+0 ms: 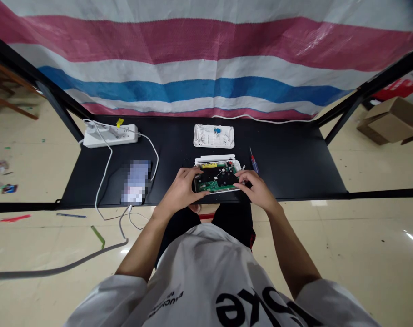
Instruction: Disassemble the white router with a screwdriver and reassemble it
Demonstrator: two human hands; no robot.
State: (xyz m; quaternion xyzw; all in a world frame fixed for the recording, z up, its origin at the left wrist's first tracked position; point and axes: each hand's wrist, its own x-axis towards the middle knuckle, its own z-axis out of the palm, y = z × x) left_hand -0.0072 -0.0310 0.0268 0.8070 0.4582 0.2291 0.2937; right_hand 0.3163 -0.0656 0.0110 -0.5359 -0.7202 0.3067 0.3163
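Observation:
An opened white router (pixel 196 185) lies near the front edge of the black table, its green circuit board (pixel 211 185) and black plates exposed. Thin white wires cross the board. My left hand (pixel 183 188) grips the router's left end, thumb along the front and fingers toward the back corner. At the other end, my right hand (pixel 256 187) has its thumb and fingers closed on the right end of the circuit board; the exact contact is partly hidden. Behind the router lies a white antenna (pixel 215 158). Farther back, the white cover (pixel 213 141) rests with its inside up.
A screwdriver (pixel 254 161) lies right of the router. On the left are a phone (pixel 136 181) with a cable and a white power strip (pixel 110 136). A striped sheet (pixel 206 41) hangs behind the table. A cardboard box (pixel 393 120) stands on the floor at right.

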